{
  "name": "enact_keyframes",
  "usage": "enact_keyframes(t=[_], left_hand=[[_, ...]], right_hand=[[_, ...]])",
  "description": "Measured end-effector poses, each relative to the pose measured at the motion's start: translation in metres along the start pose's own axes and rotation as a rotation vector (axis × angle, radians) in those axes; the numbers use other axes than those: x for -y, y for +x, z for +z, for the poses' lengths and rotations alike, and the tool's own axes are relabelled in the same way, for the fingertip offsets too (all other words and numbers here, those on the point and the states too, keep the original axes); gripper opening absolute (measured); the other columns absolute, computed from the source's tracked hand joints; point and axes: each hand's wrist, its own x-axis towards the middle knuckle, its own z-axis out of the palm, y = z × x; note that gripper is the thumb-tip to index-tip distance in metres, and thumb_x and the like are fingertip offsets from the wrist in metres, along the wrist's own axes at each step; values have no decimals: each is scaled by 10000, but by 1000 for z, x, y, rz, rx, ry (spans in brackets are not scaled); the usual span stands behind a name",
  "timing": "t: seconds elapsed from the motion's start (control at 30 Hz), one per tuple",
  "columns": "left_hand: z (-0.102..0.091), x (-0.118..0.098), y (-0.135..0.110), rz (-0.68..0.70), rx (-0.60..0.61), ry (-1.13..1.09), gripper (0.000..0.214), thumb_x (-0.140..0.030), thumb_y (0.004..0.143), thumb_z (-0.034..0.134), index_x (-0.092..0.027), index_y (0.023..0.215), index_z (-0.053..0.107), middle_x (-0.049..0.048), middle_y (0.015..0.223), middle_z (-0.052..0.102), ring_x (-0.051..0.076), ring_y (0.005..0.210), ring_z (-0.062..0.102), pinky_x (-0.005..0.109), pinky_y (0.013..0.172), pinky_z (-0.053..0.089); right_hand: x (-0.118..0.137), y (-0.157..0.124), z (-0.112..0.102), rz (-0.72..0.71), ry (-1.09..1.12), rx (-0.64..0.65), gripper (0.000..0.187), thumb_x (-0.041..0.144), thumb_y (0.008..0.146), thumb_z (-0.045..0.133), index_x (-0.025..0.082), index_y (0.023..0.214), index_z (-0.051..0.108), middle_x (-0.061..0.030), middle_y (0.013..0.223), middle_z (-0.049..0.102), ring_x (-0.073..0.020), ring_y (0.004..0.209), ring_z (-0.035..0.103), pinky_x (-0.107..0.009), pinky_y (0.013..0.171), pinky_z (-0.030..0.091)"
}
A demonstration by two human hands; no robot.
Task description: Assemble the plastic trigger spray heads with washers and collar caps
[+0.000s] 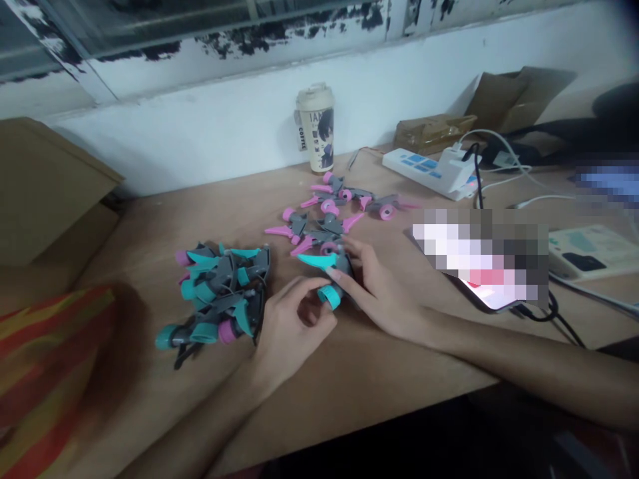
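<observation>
Both my hands meet on one grey spray-trigger head with a teal lever [319, 261] and a teal screw cap [330, 297]. My left hand [292, 326] pinches the teal cap with thumb and fingers. My right hand [375, 286] grips the grey body from the right, fingers closed on it. Just left of my left hand lies a pile of grey-and-teal trigger heads [219, 293]. Behind my hands, several grey trigger heads with pink levers [334, 213] are scattered on the wooden table [379, 372].
A coffee cup with a printed figure [316, 126] stands by the wall. A white power strip [429, 169] with cables, a blurred-out phone [492, 296], and a white device [589, 253] lie at right. Cardboard boxes [44, 186] sit at left; striped cloth [44, 372] at lower left.
</observation>
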Motion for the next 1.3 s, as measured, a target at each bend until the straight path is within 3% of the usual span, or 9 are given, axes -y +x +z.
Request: enact_keyframes(t=[0.13,0.27,0.4,0.53,0.7,0.83,1.0,1.2,1.3], left_hand=[[-3,3,1,-8,17,-2,262,-115,722,516,-192,952,616,5,828,640,118,654,577,227,604,487],[-3,6,1,-32,7,-56,227,-161,739,520,-194,954,581,11,835,648,137,689,602,243,609,487],[0,9,-1,-138,6,-173,202,-198,767,526,-208,959,463,-2,814,631,129,680,614,222,567,482],[4,10,-2,-175,-21,-164,191,-198,749,558,-215,865,408,-15,786,622,123,663,609,216,566,471],[3,2,1,-67,30,127,61,-149,752,545,-189,716,518,-19,703,604,123,630,558,245,604,452],[2,-1,0,0,12,216,70,-161,800,528,-192,769,581,11,889,630,152,771,587,265,671,482],[5,4,-2,92,1,222,75,-157,830,493,-166,816,566,76,1045,470,172,870,566,291,706,510],[-5,10,3,100,-193,250,64,-129,821,506,-171,788,542,42,960,430,149,832,510,284,737,490],[-11,11,8,-1,-208,61,81,-170,842,505,-180,781,558,28,940,432,129,783,491,236,641,487]], right_hand=[[7,2,-16,-338,-327,67,367,430,815,573,262,1140,542,-73,1267,506,-251,1188,431,-452,988,307],[9,3,-20,-488,-437,162,208,359,802,584,274,989,617,-26,1164,595,-229,1094,510,-471,1013,201],[3,-1,-12,-497,-459,216,339,385,775,600,250,1084,562,-37,1118,624,-235,1074,524,-474,1018,158],[-1,-8,-4,-474,-524,95,248,284,813,570,232,1055,580,-57,1156,596,-221,1080,509,-437,993,202],[-1,-11,-1,-440,-575,-15,125,231,792,598,217,917,606,-38,1013,630,-215,971,521,-415,924,245],[-1,-11,0,-390,-598,-64,111,231,764,611,197,869,597,-49,964,610,-227,958,504,-395,843,275],[-1,-8,1,-353,-603,-48,126,257,741,621,198,851,600,-51,943,599,-231,933,502,-382,798,275],[-1,-3,-1,-288,-561,-75,151,295,693,645,188,762,564,-31,869,599,-215,893,527,-382,809,280],[-2,-3,-3,-281,-489,-72,183,296,713,660,187,831,573,-31,924,607,-203,931,541,-391,855,285]])
